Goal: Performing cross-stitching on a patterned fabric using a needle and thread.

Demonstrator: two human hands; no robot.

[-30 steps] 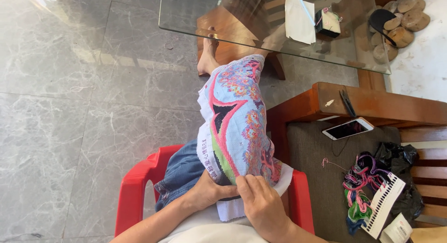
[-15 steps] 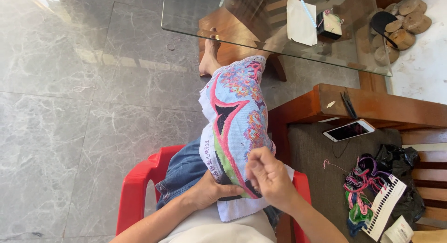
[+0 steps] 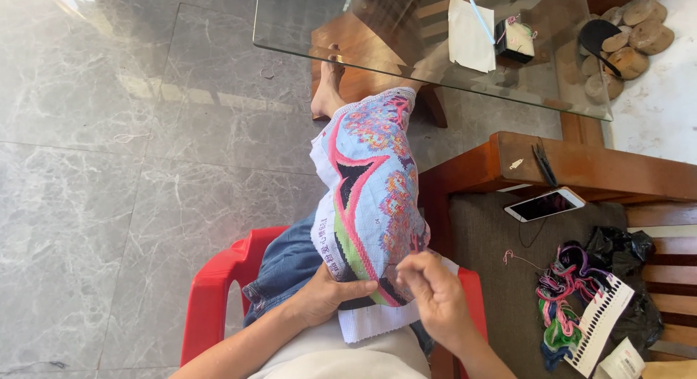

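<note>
On a red plastic chair (image 3: 218, 292) above a grey marble floor (image 3: 131, 168), the embroidered cloth (image 3: 374, 197) lies draped over the person's knee. The left hand (image 3: 327, 295) grips its near edge, thumb pressed on top; the right hand (image 3: 432, 295) pinches fingertips together at the same edge. Right of the cloth, on a cushioned wooden bench (image 3: 581, 165), lie a phone (image 3: 544, 204) and coloured threads (image 3: 563, 299); beyond it stands a glass table (image 3: 348, 30).

Bright daylight fills the scene. Sun patches streak the floor (image 3: 109, 168) far above-left of the fingers (image 3: 417, 266), strongest at the top-left corner. The glass tabletop (image 3: 305, 23) well above them carries soft reflections, no harsh glare. The cloth (image 3: 374, 205) just above the fingertips is sharp and evenly lit. Shadows are soft. The right hand (image 3: 435, 299) shows slight motion blur. Edges bend little.
</note>
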